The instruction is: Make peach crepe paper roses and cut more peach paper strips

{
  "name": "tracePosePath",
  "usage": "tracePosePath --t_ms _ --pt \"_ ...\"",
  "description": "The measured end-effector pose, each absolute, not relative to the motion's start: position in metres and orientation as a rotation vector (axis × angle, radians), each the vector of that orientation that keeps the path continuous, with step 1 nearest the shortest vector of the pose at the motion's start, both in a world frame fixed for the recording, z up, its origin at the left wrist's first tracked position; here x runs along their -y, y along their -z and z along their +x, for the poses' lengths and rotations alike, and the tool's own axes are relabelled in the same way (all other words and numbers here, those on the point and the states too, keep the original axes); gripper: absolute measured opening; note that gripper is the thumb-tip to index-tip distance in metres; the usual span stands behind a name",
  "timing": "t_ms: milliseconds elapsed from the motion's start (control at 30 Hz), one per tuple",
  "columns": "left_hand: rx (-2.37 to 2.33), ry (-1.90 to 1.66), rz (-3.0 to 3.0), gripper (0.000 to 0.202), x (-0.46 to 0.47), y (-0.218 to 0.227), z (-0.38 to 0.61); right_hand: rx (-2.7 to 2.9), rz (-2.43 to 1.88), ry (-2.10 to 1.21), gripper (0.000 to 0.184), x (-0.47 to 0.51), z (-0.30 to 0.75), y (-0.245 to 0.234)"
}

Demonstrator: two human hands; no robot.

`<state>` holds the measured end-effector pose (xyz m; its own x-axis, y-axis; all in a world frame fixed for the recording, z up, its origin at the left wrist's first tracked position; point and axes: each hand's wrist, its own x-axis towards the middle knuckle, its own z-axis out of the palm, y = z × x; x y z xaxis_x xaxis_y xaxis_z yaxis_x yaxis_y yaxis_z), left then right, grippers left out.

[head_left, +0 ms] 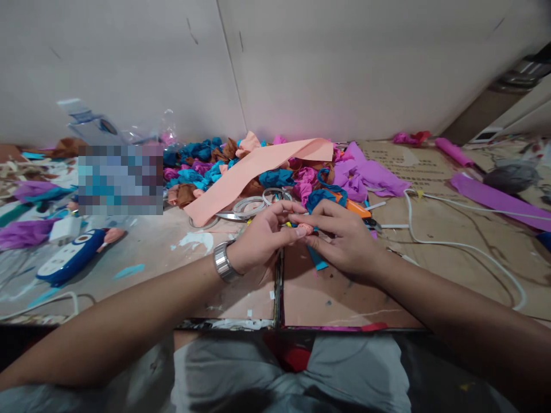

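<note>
A small crumpled piece of peach crepe paper [305, 228] sits between my two hands over the middle of the table. My left hand [262, 236], with a metal watch [224, 262] on its wrist, is closed, its thumb pressing the piece. From the other side my right hand [344, 238] pinches it between thumb and fingers. Part of the piece is covered by the fingers. A blue paper strip [318, 259] hangs below my right hand. Just behind the hands lie rings of pale narrow tape [248, 207] and an orange utility knife [356, 209].
A long peach crepe strip [253, 172] lies across a heap of crumpled coloured paper [206, 169]. Purple crepe [361, 172] is beside it. A blue and white device [71, 258] rests at left. A white cable [460, 244] curves over the cardboard [430, 166] at right.
</note>
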<state>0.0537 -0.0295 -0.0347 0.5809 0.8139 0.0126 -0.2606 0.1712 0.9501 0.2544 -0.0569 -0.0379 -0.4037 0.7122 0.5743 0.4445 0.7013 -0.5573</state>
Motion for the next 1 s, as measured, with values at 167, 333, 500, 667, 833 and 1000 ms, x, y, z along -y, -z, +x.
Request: tracePosePath --t_ms 167,333,500,667,833,1000 --pt "-0.550 -0.821 1.188 0.036 0.029 0.037 0.053 2.106 -0.846 -0.412 0.035 0.057 0.254 0.038" --pt "-0.578 -0.833 1.245 0.036 0.026 0.040 0.052 2.072 -0.895 -0.394 0.040 0.058 0.253 0.038" --pt "-0.574 -0.820 1.290 0.039 0.026 0.040 0.051 2.066 -0.865 -0.413 0.041 0.059 0.251 0.038" --pt "-0.605 -0.867 1.259 0.040 0.023 0.041 0.051 2.070 -0.896 -0.391 0.047 0.055 0.248 0.041" --pt "-0.676 -0.869 1.332 0.044 0.022 0.040 0.051 2.078 -0.915 -0.335 0.038 0.055 0.245 0.038" --pt "-0.752 -1.056 1.877 0.043 0.028 0.016 0.046 2.033 -1.001 -0.327 0.024 0.050 0.244 0.025"
